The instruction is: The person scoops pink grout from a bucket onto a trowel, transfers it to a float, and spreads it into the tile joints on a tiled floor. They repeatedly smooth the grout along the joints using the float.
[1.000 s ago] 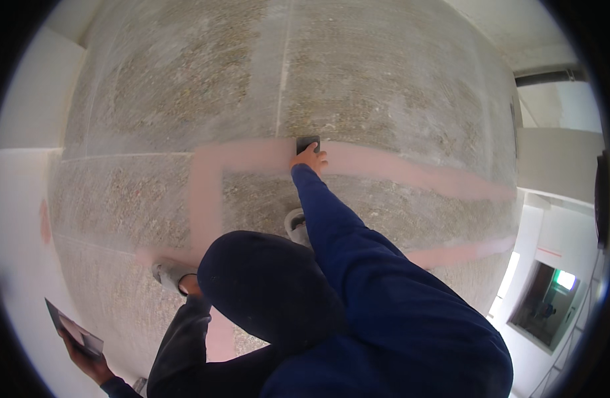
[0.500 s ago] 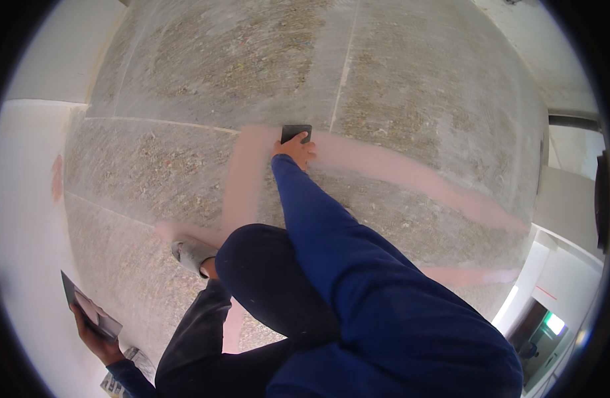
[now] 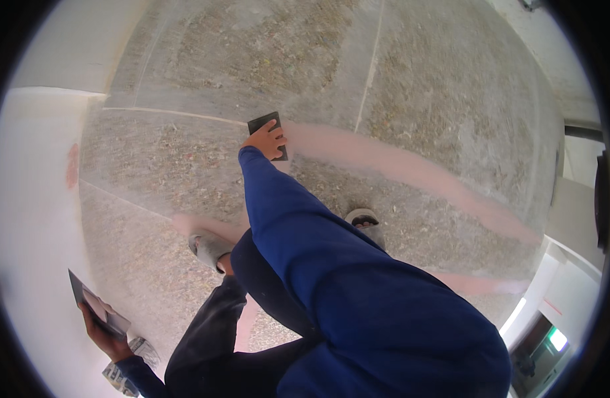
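Observation:
My right hand [image 3: 268, 141] is closed on a dark flat filling knife [image 3: 258, 123], pressed to the rough grey floor [image 3: 305, 60] at the left end of a pink filler strip [image 3: 391, 164]. A pale seam line [image 3: 179, 115] runs up to the blade from the left. At the lower left my left hand [image 3: 104, 337] grips a wide metal spreader blade [image 3: 119, 323], held above the floor. Some pink filler [image 3: 98, 306] sits on that blade's face. My sleeve and knee hide part of the floor.
A white wall [image 3: 39, 199] with a pink smear borders the floor on the left. My slippered feet [image 3: 208, 251] rest on the floor, near another pink strip. A crumpled printed bag [image 3: 142, 351] lies by my left wrist. A doorway [image 3: 540, 345] opens at the lower right.
My right hand has moved left with the filling knife, which has turned to a slant. My other slippered foot has come into view beside the right arm. The left hand still holds its blade.

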`<action>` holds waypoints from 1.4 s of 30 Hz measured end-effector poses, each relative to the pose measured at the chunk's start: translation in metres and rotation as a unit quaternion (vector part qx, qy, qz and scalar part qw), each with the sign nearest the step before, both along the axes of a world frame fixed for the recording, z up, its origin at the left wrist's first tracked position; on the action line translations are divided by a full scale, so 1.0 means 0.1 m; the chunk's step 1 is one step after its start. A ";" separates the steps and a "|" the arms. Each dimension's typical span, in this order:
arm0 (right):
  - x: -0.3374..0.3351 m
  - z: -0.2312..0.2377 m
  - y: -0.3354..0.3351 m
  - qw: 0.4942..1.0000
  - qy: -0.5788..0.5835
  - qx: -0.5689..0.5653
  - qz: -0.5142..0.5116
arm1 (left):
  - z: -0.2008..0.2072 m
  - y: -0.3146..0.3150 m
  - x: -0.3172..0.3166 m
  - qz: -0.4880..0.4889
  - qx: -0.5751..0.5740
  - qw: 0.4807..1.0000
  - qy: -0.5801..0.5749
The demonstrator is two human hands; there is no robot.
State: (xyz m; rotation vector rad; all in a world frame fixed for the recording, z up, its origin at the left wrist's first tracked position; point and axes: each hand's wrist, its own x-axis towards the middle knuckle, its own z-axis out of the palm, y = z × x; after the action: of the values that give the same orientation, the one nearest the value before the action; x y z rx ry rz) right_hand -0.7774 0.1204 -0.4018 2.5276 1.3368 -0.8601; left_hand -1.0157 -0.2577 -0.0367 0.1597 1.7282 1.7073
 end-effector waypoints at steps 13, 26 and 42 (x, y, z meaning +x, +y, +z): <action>2.75 0.23 0.06 0.918 0.326 0.175 0.143 | 0.08 -0.05 -0.02 0.014 -0.036 0.999 -0.029; 7.60 -0.10 -0.74 0.982 -0.131 0.004 -0.139 | 0.42 0.62 1.37 -0.252 -0.205 0.631 0.705; 6.84 -0.07 -0.75 0.981 -0.055 0.049 -0.181 | 0.52 0.93 1.16 -0.218 -0.234 0.730 0.604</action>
State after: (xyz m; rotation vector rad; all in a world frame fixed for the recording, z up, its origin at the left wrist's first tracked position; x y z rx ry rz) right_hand -0.0937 0.0457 -0.4090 2.9015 0.9214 -0.7100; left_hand -0.8998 -0.1647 0.0156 1.5844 2.6119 0.6617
